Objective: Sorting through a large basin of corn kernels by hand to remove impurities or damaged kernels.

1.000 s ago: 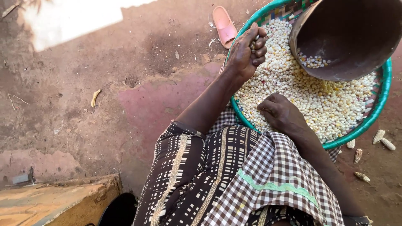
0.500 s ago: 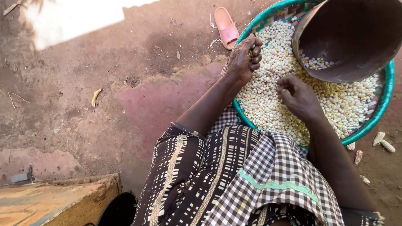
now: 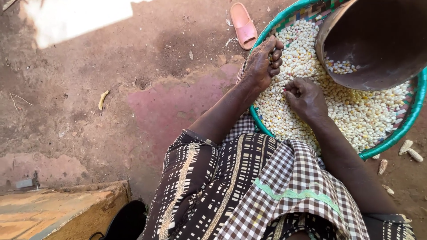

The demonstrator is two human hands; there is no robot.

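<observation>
Maize kernels [image 3: 338, 115], pale and loose, are heaped in a green-rimmed woven basket [image 3: 402, 129] at the far right of the scene, partly under a dark tilted bowl [image 3: 378, 40]; judged from this, sorting is best done with small pinches, kept low over the heap so that nothing is spilled onto the dirt. The left hand [image 3: 262, 64] is raised at the basket's left rim, fingers curled shut on a few kernels, while the right hand [image 3: 307, 98] is rested knuckles-up on the heap, fingers bent narrow, its contents hidden.
</observation>
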